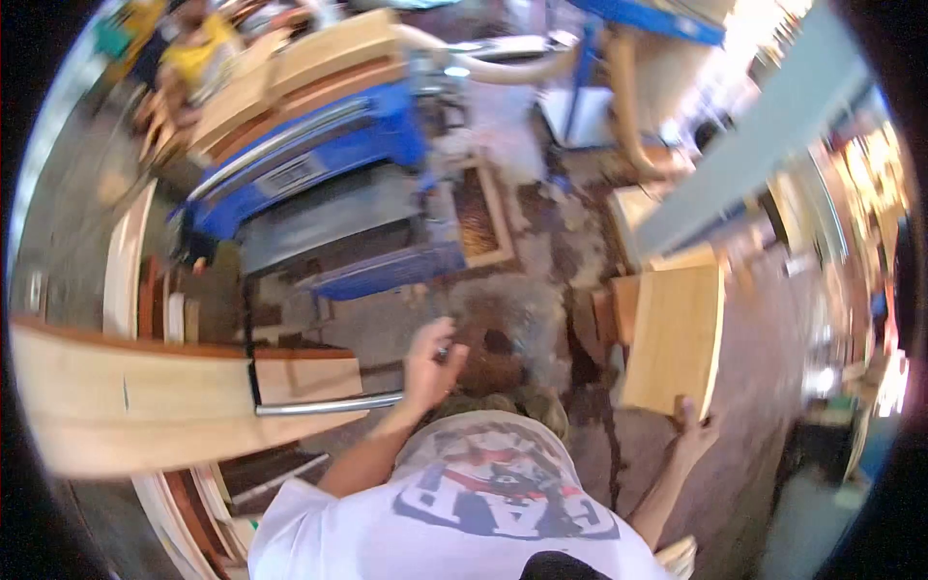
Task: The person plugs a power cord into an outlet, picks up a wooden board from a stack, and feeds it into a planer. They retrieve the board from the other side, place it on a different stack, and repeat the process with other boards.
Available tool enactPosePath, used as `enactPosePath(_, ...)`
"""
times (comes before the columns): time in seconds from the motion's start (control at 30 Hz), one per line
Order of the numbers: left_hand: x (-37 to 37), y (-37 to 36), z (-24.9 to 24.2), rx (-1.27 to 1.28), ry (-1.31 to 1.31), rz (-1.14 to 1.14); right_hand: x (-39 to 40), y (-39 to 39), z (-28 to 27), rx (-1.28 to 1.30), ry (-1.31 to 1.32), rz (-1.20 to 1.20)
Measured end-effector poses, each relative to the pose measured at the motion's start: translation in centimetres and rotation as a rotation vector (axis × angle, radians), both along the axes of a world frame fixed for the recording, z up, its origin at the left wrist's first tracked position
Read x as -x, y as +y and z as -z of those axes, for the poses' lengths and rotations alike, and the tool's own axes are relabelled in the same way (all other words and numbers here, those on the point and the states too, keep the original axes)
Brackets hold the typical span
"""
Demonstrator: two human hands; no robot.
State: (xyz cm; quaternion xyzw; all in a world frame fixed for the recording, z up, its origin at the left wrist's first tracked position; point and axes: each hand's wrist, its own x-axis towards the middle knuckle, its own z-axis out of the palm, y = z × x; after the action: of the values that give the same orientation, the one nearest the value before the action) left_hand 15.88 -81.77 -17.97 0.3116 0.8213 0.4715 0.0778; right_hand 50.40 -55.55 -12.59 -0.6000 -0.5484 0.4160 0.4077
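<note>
My right hand (693,433) grips the lower corner of a pale wooden board (674,333), with the thumb up against its face. The board is tilted, standing out to my right. My left hand (432,365) is in front of my body, its fingers curled round a small dark thing I cannot make out. A shiny metal bar (329,405) runs up to my left wrist from a thin black frame. Behind the bar lie a long pale plank (145,396) and a shorter wooden piece (307,379).
A blue machine (290,174) with boards (329,58) on top stands ahead to the left. Beside it is a wooden-framed tray (490,217). A grey beam (764,126) slants across the right. A person in yellow (201,53) is at the far left. Cut boards lean at lower left.
</note>
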Motion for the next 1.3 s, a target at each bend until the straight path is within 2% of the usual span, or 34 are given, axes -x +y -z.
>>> enactPosePath(0.03,0.1,-0.8,0.7,-0.113,-0.332,0.045,4.8,-2.1,-0.4,0.076,0.148,-0.042)
enactPosePath(0.07,0.0,-1.5,2.2,-0.262,-0.536,0.059,9.0,-4.9,-0.6,0.158,0.286,-0.064)
enactPosePath(0.13,0.4,-3.4,4.7,-0.527,-0.913,0.004,15.0,-8.3,3.0,0.429,0.656,-0.401)
enactPosePath(0.23,3.0,-7.5,2.5,-0.659,-1.222,-0.011,27.2,-15.2,3.6,0.688,0.712,-0.542)
enactPosePath(0.27,4.1,-8.8,3.0,-0.741,-1.244,-0.129,30.6,-16.8,4.1,0.748,0.686,-0.614)
enactPosePath(0.37,8.5,-13.1,3.5,-0.946,-1.223,-0.507,38.9,-21.7,7.0,0.930,0.644,-0.762)
enactPosePath(0.43,11.7,-16.5,7.6,-0.746,-0.801,-0.499,43.5,-24.6,9.6,1.016,0.642,-0.838)
enactPosePath(0.5,14.6,-19.0,9.0,-0.673,-0.616,-0.550,46.4,-27.0,10.0,1.100,0.655,-0.932)
enactPosePath(0.6,19.7,-21.8,9.7,-0.805,-0.776,-0.734,48.8,-28.9,11.6,1.121,0.400,-0.964)
enactPosePath(0.67,23.9,-22.9,10.7,-0.958,-1.021,-0.886,48.3,-29.5,12.8,1.015,0.278,-1.029)
enactPosePath(0.73,27.1,-23.1,14.0,-1.069,-0.893,-0.820,46.4,-29.3,12.3,0.880,0.138,-1.063)
enactPosePath(0.77,28.3,-23.0,14.9,-1.118,-0.862,-0.822,45.2,-28.7,13.7,0.930,0.156,-1.036)
enactPosePath(0.83,32.0,-20.9,13.9,-1.216,-0.898,-0.959,42.2,-27.0,14.3,1.002,0.165,-0.955)
enactPosePath(0.93,35.2,-16.9,12.5,-0.977,-0.602,-1.028,38.2,-24.8,13.7,0.917,0.105,-0.859)
enactPosePath(1.03,40.4,-13.8,13.3,-0.156,-0.505,-1.496,36.0,-24.1,13.4,0.910,0.141,-0.884)
enactPosePath(1.07,40.3,-13.6,11.2,-0.305,-0.618,-1.437,35.4,-23.9,13.6,0.856,0.110,-0.921)
enactPosePath(1.1,40.0,-13.8,6.6,-0.458,-0.729,-1.370,34.6,-23.7,14.0,0.799,0.079,-0.961)
enactPosePath(1.13,40.8,-13.8,6.2,-0.520,-0.758,-1.351,34.6,-23.6,14.4,0.743,0.051,-1.003)
enactPosePath(1.17,41.7,-13.8,5.7,-0.580,-0.788,-1.332,35.0,-23.7,13.3,0.792,0.045,-0.951)
enactPosePath(1.27,41.0,-12.4,2.6,-0.483,-0.770,-1.417,35.9,-23.8,12.0,0.826,0.028,-0.943)
enactPosePath(1.3,41.6,-12.2,5.0,-0.397,-0.725,-1.344,36.1,-23.7,11.9,0.833,-0.004,-0.969)
